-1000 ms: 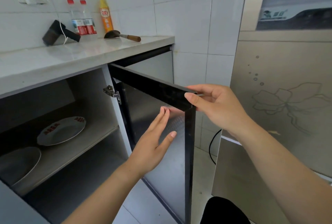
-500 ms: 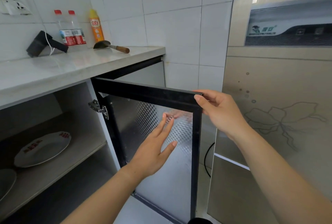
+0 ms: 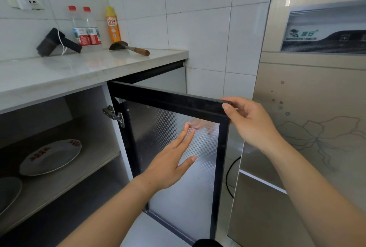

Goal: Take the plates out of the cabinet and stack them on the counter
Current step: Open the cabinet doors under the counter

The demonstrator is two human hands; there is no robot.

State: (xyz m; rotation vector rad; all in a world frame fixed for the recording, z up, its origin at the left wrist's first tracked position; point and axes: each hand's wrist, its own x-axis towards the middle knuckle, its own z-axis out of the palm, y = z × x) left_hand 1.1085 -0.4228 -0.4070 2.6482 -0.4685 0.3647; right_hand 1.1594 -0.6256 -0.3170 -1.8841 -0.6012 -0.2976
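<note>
Pinching cabinet door (image 3: pixel 168 99) top corner w/ R hand (image 3: pixel 251 126); L hand (image 3: pixel 170 164) spread flat near glass (image 3: pixel 156 124). Risk: swing-back onto arm reaching for plates (image 3: pixel 51 157) if released early.

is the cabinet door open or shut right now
Open. The cabinet door stands swung well out from its frame, the right hand gripping its top corner, and a plate on the inner shelf is exposed.

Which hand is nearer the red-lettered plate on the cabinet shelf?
Left. The left hand is spread before the open door, right of the red-lettered plate; the right hand grips that door's outer top corner, farther right.
</note>
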